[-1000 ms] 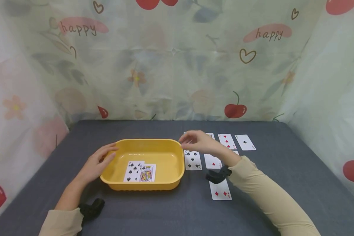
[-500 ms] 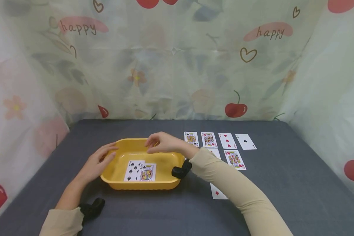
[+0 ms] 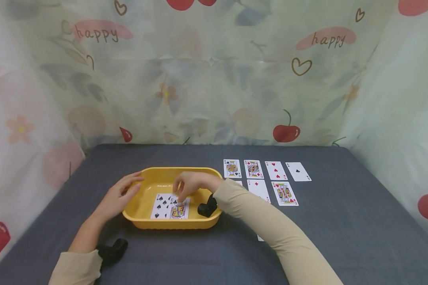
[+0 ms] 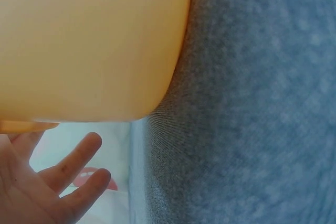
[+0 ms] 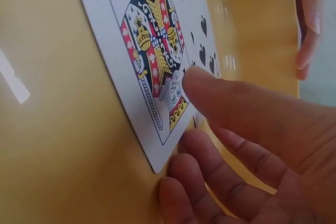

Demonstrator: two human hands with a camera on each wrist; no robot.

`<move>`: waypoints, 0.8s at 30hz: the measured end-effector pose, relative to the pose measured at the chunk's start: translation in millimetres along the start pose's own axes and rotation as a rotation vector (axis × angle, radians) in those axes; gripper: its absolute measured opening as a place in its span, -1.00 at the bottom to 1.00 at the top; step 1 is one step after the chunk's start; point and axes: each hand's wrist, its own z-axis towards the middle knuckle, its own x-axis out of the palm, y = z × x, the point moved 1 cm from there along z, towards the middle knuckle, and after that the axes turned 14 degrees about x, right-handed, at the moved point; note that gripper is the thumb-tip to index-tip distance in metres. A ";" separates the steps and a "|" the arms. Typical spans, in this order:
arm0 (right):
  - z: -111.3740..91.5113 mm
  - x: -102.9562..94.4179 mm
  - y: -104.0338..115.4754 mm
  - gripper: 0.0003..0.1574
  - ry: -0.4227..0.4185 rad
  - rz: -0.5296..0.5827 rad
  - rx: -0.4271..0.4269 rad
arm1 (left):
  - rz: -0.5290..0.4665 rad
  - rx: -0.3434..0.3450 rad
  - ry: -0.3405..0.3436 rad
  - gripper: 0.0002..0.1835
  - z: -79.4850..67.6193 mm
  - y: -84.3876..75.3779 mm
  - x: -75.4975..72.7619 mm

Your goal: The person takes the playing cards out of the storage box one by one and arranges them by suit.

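Note:
A yellow tray stands on the dark cloth, with a seven of spades and a king of clubs overlapping inside. My right hand reaches down into the tray and pinches the far end of the king. In the right wrist view its thumb presses on the card's face, while the other fingers curl at the edge and partly behind it. My left hand rests at the tray's left rim, fingers loosely extended; the left wrist view shows spread fingers beside the tray's outer wall.
Right of the tray lie face-up cards: a back row ending in a three of hearts and an ace of clubs, then a two of diamonds and a heart face card. My right sleeve hides others. Patterned curtains surround the table.
My right hand has moved left from over the table cards, across the tray's right rim, and down onto the king of clubs. The left hand has stayed at the rim.

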 end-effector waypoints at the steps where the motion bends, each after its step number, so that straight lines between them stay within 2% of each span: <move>1: 0.6 0.9 0.0 -0.58 0.001 -0.013 0.005 | 0.001 -0.001 0.001 -0.51 0.0 -0.1 0.0; 7: 2.1 5.7 0.1 -0.59 -0.013 -0.068 0.020 | 0.003 -0.010 0.001 -0.50 -0.1 -1.2 -0.7; 17: 2.1 5.9 -0.2 -0.61 -0.037 -0.083 0.041 | 0.002 -0.014 0.006 -0.49 0.2 -0.5 -0.6; 24: 0.0 -1.2 -5.0 -0.61 0.038 0.087 0.003 | 0.006 -0.010 0.003 -0.53 0.4 -0.2 0.1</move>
